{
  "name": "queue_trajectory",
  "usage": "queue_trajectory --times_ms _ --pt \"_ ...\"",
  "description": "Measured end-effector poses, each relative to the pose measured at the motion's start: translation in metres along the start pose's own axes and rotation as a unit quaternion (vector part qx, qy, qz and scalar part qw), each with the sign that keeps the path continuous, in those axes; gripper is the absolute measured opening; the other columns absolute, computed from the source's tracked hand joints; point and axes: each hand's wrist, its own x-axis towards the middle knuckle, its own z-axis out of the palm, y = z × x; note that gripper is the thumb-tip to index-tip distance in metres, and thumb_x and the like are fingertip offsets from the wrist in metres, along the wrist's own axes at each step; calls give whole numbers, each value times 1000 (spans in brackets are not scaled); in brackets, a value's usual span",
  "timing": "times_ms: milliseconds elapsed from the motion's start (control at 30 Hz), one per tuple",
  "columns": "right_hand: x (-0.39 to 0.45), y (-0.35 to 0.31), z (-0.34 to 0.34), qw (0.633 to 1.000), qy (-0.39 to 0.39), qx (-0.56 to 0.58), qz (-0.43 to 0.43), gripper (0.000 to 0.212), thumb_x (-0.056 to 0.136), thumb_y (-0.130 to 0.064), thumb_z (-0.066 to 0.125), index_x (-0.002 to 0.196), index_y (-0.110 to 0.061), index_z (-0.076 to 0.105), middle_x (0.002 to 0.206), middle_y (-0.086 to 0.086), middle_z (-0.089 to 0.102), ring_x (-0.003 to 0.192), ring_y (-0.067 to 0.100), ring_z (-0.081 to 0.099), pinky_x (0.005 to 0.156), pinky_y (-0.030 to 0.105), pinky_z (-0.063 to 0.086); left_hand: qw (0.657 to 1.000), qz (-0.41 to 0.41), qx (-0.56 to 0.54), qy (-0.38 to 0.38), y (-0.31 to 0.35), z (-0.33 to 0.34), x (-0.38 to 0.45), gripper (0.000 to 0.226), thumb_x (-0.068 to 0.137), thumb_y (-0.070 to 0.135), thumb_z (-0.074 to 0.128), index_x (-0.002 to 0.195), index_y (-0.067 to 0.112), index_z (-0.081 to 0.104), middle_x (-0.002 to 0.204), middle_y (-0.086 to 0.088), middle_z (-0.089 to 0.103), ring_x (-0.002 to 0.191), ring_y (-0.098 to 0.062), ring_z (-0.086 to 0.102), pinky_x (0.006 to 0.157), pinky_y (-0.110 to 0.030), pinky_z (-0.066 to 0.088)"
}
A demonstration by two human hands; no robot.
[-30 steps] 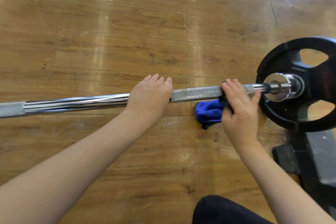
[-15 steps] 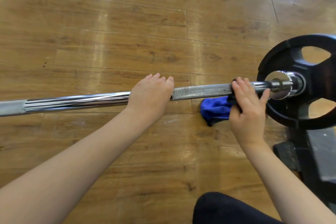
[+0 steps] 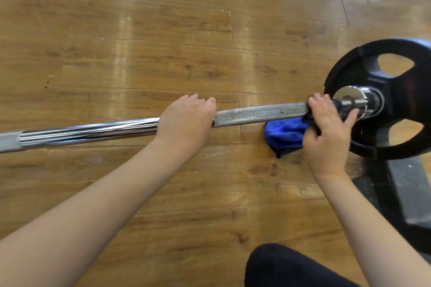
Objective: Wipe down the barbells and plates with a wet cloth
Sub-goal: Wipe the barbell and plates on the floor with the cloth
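Left hand (image 3: 186, 121) clasps long chrome steel barbell (image 3: 258, 114), steadying it | right hand (image 3: 326, 133), 3 o'clock, squeezes blue cloth (image 3: 285, 134) round shaft, wiping.

left hand (image 3: 185, 121) curled over, right hand (image 3: 327, 133) gripping, arms outstretched

I can read no text, label, brand or number here: none on the chrome steel barbell (image 3: 258, 114), and none on the black rubber weight plate (image 3: 401, 98) at three o'clock.
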Motion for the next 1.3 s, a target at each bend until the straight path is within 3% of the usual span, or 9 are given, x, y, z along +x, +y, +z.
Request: queue_trajectory --times_ms 167,233,300,367,600,767,933,1133,1300 --pt "4 -35 7 993 23 74 94 52 74 5 43 123 0 60 130 13 57 128 15 40 115 49 5 1000 8 21 -8 0 -2 1 46 22 6 82 64 16 70 54 1 64 50 -16 63 43 -16 42" --pt "-5 -60 16 994 13 101 43 53 72 7 44 122 1 60 129 12 58 127 16 41 114 50 10 1000 -10 10 -14 2 -6 0 45 47 5 81 90 14 71 79 -4 72 75 -19 68 60 -20 48" --pt "-11 -62 18 994 -7 104 -16 52 75 6 44 124 0 59 130 11 56 129 17 41 115 49 9 999 -25 1 -41 1 0 2 46 82 1 56 127 14 52 120 -7 63 113 -23 56 88 -27 42" --pt "-9 -42 11 995 -22 55 -83 51 78 0 41 126 -3 58 132 11 55 129 19 43 115 47 4 998 -29 0 -62 2 -1 1 48 89 0 44 134 15 42 131 -6 55 122 -23 47 93 -30 37" --pt "5 6 -3 995 15 -15 100 58 74 7 41 131 2 52 138 16 49 136 27 36 113 55 4 998 -37 5 -59 3 1 1 49 90 2 42 137 16 40 131 -5 55 123 -23 47 94 -30 37" --pt "-22 -71 34 998 38 58 -13 59 73 4 36 130 6 50 136 20 49 134 31 36 116 46 9 997 -46 -7 -57 2 0 3 43 86 1 47 126 17 48 118 -4 61 109 -23 55 81 -29 40" --pt "-19 -59 31 988 -1 26 -154 59 74 6 46 133 -2 48 138 13 48 133 25 37 115 49 5 999 10 13 32 -3 11 2 34 51 -7 62 83 3 68 73 -11 70 73 -29 68 70 -33 55" --pt "-16 -10 16 998 40 -25 34 61 76 3 39 138 5 40 145 22 38 138 32 28 111 57 5 999 29 -15 3 -2 15 2 44 67 5 26 79 2 68 72 -13 69 76 -31 70 75 -39 55" --pt "-34 -87 44 991 6 87 -102 59 77 2 38 136 -1 36 140 19 41 135 33 29 115 47 3 999 42 -12 -13 -3 14 -1 39 69 4 35 89 1 69 78 -13 70 80 -31 69 77 -39 54"
